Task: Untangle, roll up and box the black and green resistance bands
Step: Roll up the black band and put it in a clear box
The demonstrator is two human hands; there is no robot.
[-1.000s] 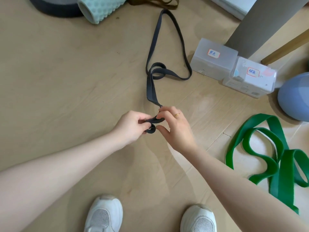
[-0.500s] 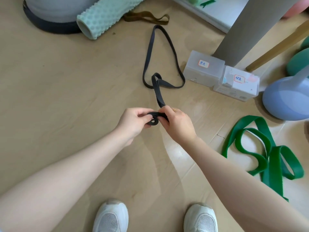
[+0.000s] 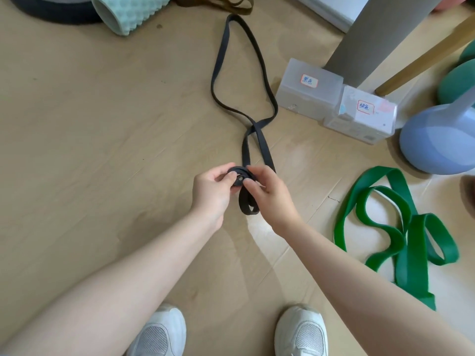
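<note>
Head view looks down at both hands meeting over a pale wooden floor (image 3: 90, 150). The left hand (image 3: 213, 191) and right hand (image 3: 267, 194) both pinch a small coil at the near end of the black resistance band (image 3: 218, 80). Its unrolled length runs straight away from the hands, crossing itself once before opening into a long loop. The green resistance band (image 3: 411, 240) lies tangled to the right, and two labelled plastic boxes (image 3: 308, 98) sit beyond it.
</note>
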